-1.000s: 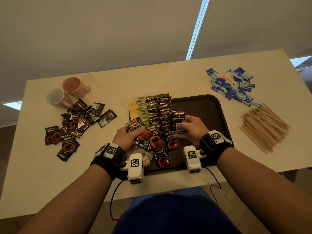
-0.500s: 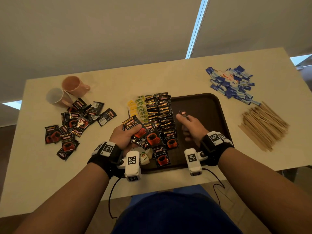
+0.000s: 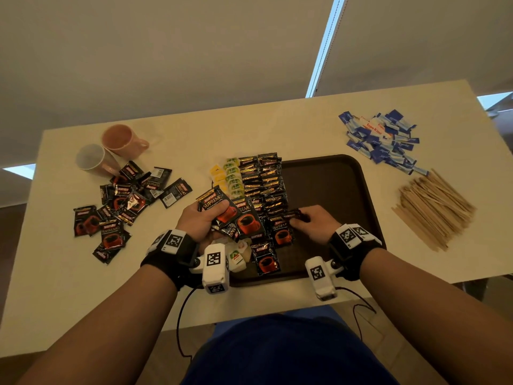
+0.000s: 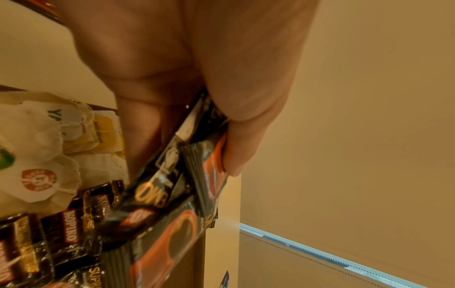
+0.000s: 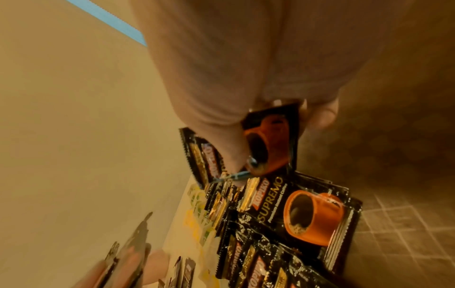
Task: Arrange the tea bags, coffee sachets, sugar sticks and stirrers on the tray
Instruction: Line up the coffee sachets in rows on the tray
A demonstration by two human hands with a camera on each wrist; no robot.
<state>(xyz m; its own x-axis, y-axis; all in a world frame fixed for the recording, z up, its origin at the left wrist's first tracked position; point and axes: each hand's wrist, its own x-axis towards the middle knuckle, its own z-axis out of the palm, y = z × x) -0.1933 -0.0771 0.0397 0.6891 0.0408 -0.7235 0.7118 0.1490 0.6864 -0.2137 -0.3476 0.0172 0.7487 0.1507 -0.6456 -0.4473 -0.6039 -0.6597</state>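
Coffee-sachet stage of the arrangement. The brown tray [image 3: 333, 184] sits at the table's near edge, straight ahead of the person. Its left part already carries a column of tea bags [image 3: 232, 176] and, just to their right, overlapping rows of coffee sachets [image 3: 263, 184]; the right part is bare. The left hand [image 3: 200, 220], at about 9 o'clock on the tray, grips a fanned stack of sachets [image 4: 187, 175], thumb on top and fingers curled beneath. The right hand [image 3: 313, 222], near the tray's middle, pinches one sachet [image 5: 268, 142] between thumb and fingertips, held low at the near end of the laid rows.

More loose sachets [image 3: 119, 207] lie at 9 o'clock beside two mugs [image 3: 111, 151]; sugar sticks [image 3: 383, 140] wait at 2 o'clock and wooden stirrers [image 3: 433, 207] at 3 o'clock, all off the tray.

Judged next move: set the pinched sachet overlapping its neighbour to extend the row, release, then draw another from the left-hand stack. It calls for matching orientation and not disturbing the slippery rows already laid.
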